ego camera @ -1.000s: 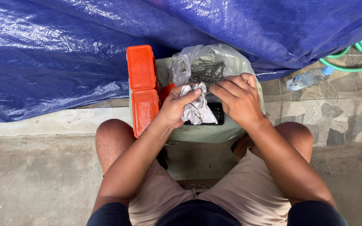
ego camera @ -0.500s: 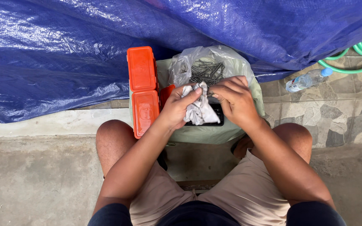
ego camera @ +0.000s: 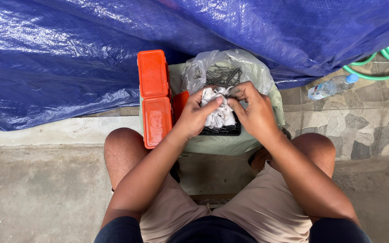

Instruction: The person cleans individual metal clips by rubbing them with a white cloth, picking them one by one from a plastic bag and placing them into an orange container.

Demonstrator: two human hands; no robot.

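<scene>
You are sitting over a pale green stool set against a blue tarp, and both hands are working a crumpled white rag just above a black tray on the stool top. Your left hand is pinching the rag, its fingers pressed into the folds on the left; your right hand is gripping it from the other side, fingers curled tight around the upper edge. By the look of it you are wiping or wrapping something small inside the cloth, though what it covers is hidden. A clear bag of dark metal pieces is lying just behind the rag, and an open orange box is resting at the stool's left edge. Any following move seems to call for keeping the bundle over the tray, so that whatever it holds is not dropping to the floor. Compared with a second ago, your hands are sitting closer together and slightly higher, and the rag is bunched more tightly between them. A water bottle and a green hose are lying well apart on the right.
</scene>
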